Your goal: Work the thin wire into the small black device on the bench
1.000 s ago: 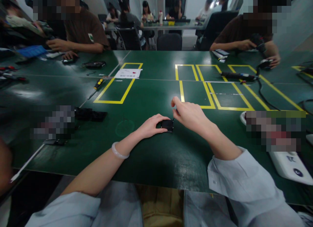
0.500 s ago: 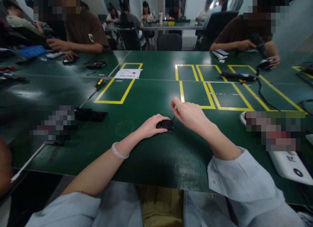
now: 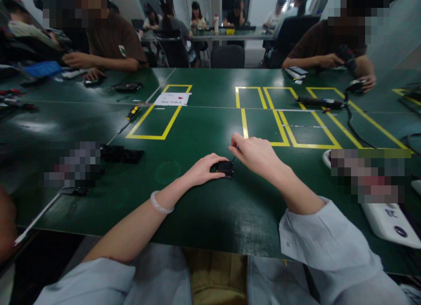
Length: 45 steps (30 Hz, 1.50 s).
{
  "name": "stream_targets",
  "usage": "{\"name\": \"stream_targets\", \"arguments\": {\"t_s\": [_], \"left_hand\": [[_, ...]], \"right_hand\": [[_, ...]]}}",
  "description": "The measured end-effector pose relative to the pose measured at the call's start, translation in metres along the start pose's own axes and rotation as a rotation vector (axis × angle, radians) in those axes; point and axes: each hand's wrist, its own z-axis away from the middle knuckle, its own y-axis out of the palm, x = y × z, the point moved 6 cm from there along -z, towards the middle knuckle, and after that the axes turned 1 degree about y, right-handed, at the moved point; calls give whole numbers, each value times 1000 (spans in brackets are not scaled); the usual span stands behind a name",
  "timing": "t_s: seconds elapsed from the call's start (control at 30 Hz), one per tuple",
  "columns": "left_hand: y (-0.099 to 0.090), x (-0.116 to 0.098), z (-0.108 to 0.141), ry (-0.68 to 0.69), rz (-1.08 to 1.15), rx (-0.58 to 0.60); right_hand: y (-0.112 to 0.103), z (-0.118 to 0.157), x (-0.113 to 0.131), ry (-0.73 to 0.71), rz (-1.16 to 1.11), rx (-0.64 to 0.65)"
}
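A small black box-like part (image 3: 225,167) rests on the green table (image 3: 204,217) in front of me. My left hand (image 3: 204,170) is closed on it from the left, thumb on the near edge and fingers on the far edge. Above its right side, my right hand (image 3: 251,150) has its fingers pinched around a thin dark rod (image 3: 233,159). The rod's lower end meets the part's right edge; its upper end is hidden in my fingers, so I cannot tell what kind of tool it is.
Yellow tape outlines mark the table beyond my hands. A yellow-black screwdriver (image 3: 133,112) and a white paper (image 3: 173,98) lie left of centre. Black parts (image 3: 121,154) lie at left, a white device (image 3: 391,224) at right. Two people work across the table, one holding a power drill (image 3: 347,59).
My right hand has shifted very slightly at the fingertips, still pinching the thin rod. My left hand and the black part have stayed in place.
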Motion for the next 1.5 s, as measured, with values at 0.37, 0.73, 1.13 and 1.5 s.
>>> {"name": "stream_targets", "arguments": {"t_s": [0.37, 0.73, 1.13, 1.5], "left_hand": [[1, 1, 0, -11, 6, 7], [1, 1, -1, -3, 1, 10], [1, 1, 0, -10, 6, 14], [0, 0, 0, -9, 4, 8]], "right_hand": [[-2, 3, 2, -7, -57, -23], [0, 1, 1, -9, -10, -19], [-3, 3, 4, -36, -61, -41], [-2, 1, 3, -12, -26, -19]]}}
